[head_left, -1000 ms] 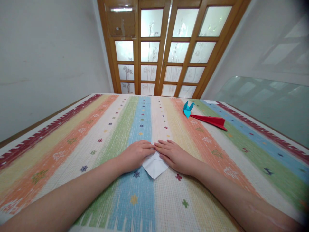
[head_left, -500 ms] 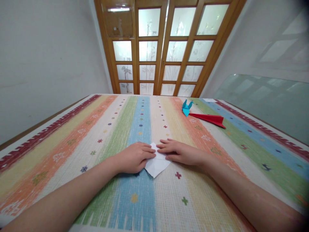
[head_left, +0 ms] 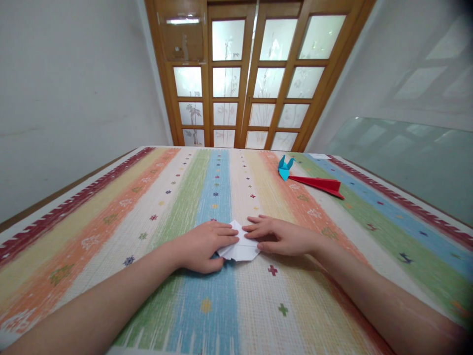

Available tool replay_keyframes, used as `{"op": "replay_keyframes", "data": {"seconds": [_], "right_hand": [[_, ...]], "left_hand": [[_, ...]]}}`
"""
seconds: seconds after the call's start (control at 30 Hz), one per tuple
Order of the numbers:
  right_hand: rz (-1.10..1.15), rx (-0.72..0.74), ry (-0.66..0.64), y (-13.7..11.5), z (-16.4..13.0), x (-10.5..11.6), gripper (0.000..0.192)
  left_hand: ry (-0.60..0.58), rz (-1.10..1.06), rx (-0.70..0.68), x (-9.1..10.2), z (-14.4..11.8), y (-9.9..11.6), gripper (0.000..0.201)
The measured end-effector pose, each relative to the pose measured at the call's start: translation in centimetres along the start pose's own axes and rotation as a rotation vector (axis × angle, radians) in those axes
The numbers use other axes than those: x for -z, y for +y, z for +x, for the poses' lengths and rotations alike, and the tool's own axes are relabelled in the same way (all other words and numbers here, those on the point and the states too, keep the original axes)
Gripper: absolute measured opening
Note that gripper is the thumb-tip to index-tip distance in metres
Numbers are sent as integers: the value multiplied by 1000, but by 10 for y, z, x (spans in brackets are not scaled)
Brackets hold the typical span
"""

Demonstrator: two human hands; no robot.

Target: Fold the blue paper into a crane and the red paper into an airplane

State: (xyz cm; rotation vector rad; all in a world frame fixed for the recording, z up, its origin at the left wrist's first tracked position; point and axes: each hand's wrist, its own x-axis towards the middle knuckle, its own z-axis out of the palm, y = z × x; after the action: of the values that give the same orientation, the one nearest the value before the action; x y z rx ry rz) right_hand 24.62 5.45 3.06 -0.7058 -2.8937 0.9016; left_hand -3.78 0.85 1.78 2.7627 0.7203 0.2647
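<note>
Both hands work a folded white paper (head_left: 240, 248) at table centre, on the striped cloth (head_left: 111, 217). Left hand (head_left: 201, 245) pinches the paper's near-left edge, thumb tucked under. Right hand (head_left: 283, 236) lies flat, fingers pinning the right side. Best to line edges up, then crease outward. Blue origami (head_left: 284, 166) and red paper plane (head_left: 320, 184) sit far right.

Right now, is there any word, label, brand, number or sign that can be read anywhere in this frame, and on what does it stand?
None can be read.
The white folded paper under the left hand and right hand: blank.
The striped tablecloth: only small crosses and flower motifs, no lettering.
The cardboard piece behind the door glass: no print can be made out.
</note>
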Motion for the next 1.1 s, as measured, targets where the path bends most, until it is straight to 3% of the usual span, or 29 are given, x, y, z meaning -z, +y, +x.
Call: {"op": "replay_keyframes", "data": {"seconds": [0.27, 0.53, 0.93, 1.03, 1.1], "right_hand": [[-5, 7, 2, -4, 0, 2, 56], [-38, -4, 6, -14, 2, 3, 76], [122, 117, 205, -13, 7, -7, 42], [282, 34, 293, -9, 9, -13, 29], [464, -75, 368, -7, 11, -18, 24]], "left_hand": [[33, 99, 5, -6, 3, 3, 62], [99, 87, -2, -14, 6, -5, 46], [234, -208, 77, -10, 6, -7, 40], [290, -368, 111, -6, 8, 0, 35], [370, -512, 207, -5, 10, 3, 32]]}}
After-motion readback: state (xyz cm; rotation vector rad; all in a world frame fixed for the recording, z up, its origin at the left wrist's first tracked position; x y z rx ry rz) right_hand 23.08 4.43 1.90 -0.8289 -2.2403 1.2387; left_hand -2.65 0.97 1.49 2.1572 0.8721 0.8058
